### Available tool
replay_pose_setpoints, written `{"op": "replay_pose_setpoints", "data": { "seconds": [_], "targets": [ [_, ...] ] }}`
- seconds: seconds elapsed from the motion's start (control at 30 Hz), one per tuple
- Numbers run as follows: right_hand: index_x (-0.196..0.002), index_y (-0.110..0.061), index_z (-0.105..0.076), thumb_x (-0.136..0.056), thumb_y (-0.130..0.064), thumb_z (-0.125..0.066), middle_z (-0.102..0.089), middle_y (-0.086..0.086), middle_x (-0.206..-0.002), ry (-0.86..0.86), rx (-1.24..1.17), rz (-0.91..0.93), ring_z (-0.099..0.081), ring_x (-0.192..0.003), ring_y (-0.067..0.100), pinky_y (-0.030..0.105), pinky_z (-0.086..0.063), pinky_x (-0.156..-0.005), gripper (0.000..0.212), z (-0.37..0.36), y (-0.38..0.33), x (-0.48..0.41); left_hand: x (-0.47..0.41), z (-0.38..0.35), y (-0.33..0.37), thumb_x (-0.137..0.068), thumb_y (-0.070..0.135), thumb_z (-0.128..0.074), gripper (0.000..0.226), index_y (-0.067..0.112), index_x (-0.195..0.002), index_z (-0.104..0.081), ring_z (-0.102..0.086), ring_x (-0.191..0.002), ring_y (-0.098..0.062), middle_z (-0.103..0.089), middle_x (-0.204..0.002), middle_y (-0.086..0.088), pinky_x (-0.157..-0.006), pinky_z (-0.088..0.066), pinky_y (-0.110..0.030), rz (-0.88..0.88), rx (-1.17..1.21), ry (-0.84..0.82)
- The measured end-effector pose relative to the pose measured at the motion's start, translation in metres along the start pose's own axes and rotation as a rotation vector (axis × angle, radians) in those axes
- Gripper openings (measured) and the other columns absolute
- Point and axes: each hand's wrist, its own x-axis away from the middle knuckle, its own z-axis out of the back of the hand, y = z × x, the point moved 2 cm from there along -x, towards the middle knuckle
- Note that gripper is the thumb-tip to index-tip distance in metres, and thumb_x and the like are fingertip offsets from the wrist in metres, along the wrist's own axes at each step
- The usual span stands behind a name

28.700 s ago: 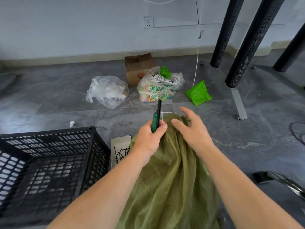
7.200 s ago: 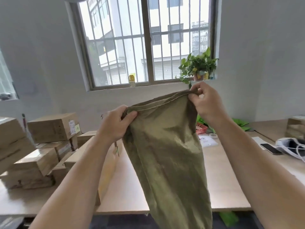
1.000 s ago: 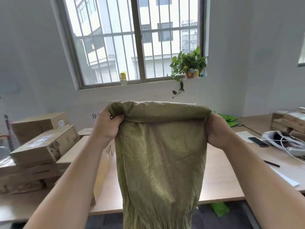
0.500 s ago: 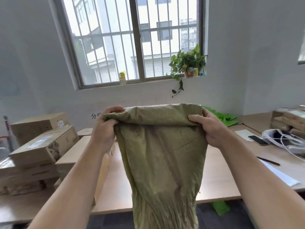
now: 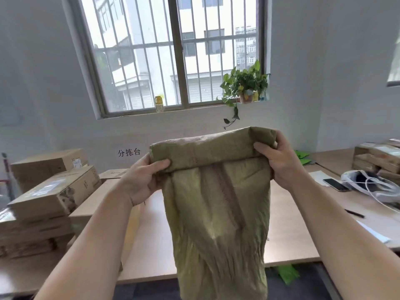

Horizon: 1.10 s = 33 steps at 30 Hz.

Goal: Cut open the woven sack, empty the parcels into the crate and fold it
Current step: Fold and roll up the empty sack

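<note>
The woven sack [image 5: 218, 213] runs out of frame at the lower edge, its bottom end unseen, and its rolled top hides most of the fingers [image 5: 281, 139] of the left hand [image 5: 142, 180] and right hand [image 5: 281, 163]. Behind it a stretch of the worktop [image 5: 151, 245] is covered, while the cardboard boxes [image 5: 54, 191] at left are cut by the frame, their labels too small to read.

Matt, coarse-woven sack [image 5: 218, 208]; seemingly wood-look table [image 5: 155, 230].
</note>
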Motion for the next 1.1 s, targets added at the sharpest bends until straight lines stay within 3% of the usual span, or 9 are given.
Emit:
{"op": "replay_pose_setpoints", "data": {
  "seconds": [0.1, 0.3, 0.43, 0.57, 0.7, 0.83, 0.97, 1.03, 1.1],
  "targets": [
    [-0.114, -0.015, -0.06, -0.093, -0.03, -0.064, -0.07, 0.012, -0.109, -0.05, 0.066, -0.174, -0.069, -0.1, 0.028, 0.045, -0.056, -0.087, 0.026, 0.006, 0.008, 0.002, 0.003, -0.007, 0.007, -0.09, -0.006, -0.055, 0.03, 0.019, -0.107, -0.06, -0.073, -0.079, -0.014, -0.076, -0.09, 0.0, -0.071, -0.062, -0.031, -0.109, 0.0, 0.077],
    [-0.11, -0.031, -0.065, -0.093, -0.059, -0.05, -0.075, -0.005, -0.101, -0.063, 0.033, -0.444, -0.07, -0.088, 0.011, 0.037, -0.052, -0.084, 0.036, -0.001, 0.025, 0.008, -0.003, -0.011, 0.007, -0.091, -0.01, -0.054, 0.034, 0.022, -0.102, -0.062, -0.071, -0.08, -0.009, -0.074, -0.087, 0.007, -0.062, -0.059, -0.025, -0.236, -0.202, 0.176],
    [-0.117, -0.025, -0.064, -0.095, -0.057, -0.042, -0.077, 0.002, -0.104, -0.205, -0.139, -0.453, -0.073, -0.095, 0.013, 0.032, -0.054, -0.079, 0.045, -0.004, 0.016, 0.01, -0.003, -0.004, 0.006, -0.087, -0.008, -0.059, 0.041, 0.031, -0.097, -0.065, -0.065, -0.092, -0.015, -0.069, -0.094, 0.005, -0.081, -0.056, -0.029, -0.341, -0.392, 0.212],
    [-0.116, -0.013, -0.066, -0.083, -0.057, -0.052, -0.075, 0.006, -0.111, -0.268, -0.058, -0.376, -0.071, -0.1, 0.014, 0.026, -0.056, -0.082, 0.057, -0.01, 0.009, 0.011, -0.001, 0.004, 0.004, -0.077, -0.003, -0.057, 0.047, 0.041, -0.087, -0.067, -0.057, -0.096, -0.023, -0.064, -0.096, 0.001, -0.087, -0.046, -0.041, -0.365, -0.452, 0.225],
    [-0.115, -0.013, -0.061, -0.094, -0.019, -0.063, -0.069, 0.012, -0.108, -0.134, -0.062, -0.241, -0.069, -0.087, 0.018, 0.035, -0.059, -0.08, 0.022, -0.011, 0.005, 0.002, 0.001, -0.005, 0.004, -0.089, -0.015, -0.044, 0.049, 0.028, -0.105, -0.061, -0.056, -0.094, -0.023, -0.061, -0.098, -0.002, -0.078, -0.048, -0.04, -0.3, -0.23, 0.235],
    [-0.112, -0.018, -0.059, -0.091, -0.002, -0.062, -0.07, 0.007, -0.095, -0.089, -0.137, -0.158, -0.068, -0.08, 0.019, 0.036, -0.061, -0.07, 0.027, -0.008, -0.003, 0.003, 0.006, 0.001, -0.003, -0.097, 0.023, -0.048, 0.03, 0.02, -0.127, -0.054, -0.063, -0.099, -0.029, -0.061, -0.119, -0.008, -0.084, -0.05, -0.049, -0.026, 0.059, 0.125],
    [-0.125, -0.022, -0.054, -0.089, -0.001, -0.066, -0.065, 0.005, -0.106, -0.076, 0.052, -0.02, -0.065, -0.092, 0.02, 0.038, -0.059, -0.08, 0.043, -0.002, -0.007, 0.002, 0.008, 0.014, -0.021, -0.067, 0.077, -0.059, 0.088, 0.024, -0.137, -0.053, -0.052, -0.122, -0.046, -0.057, -0.133, -0.018, -0.1, -0.036, -0.071, 0.165, 0.184, -0.156],
    [-0.13, -0.022, -0.051, -0.088, -0.001, -0.068, -0.062, -0.001, -0.107, -0.097, 0.208, 0.101, -0.062, -0.096, 0.011, 0.036, -0.055, -0.09, 0.049, -0.001, -0.009, 0.002, 0.006, 0.014, -0.024, -0.065, 0.083, -0.053, 0.095, 0.022, -0.138, -0.053, -0.048, -0.126, -0.048, -0.055, -0.136, -0.019, -0.104, -0.03, -0.073, 0.173, 0.219, -0.185],
    [-0.13, -0.029, -0.05, -0.088, -0.005, -0.07, -0.06, -0.008, -0.108, -0.112, 0.357, 0.185, -0.06, -0.097, 0.003, 0.032, -0.051, -0.095, 0.052, 0.001, -0.01, 0.003, 0.005, 0.011, -0.021, -0.075, 0.078, -0.046, 0.079, 0.02, -0.126, -0.062, -0.058, -0.111, -0.043, -0.062, -0.118, -0.018, -0.099, -0.042, -0.065, 0.169, 0.163, -0.109]
  ]
}}
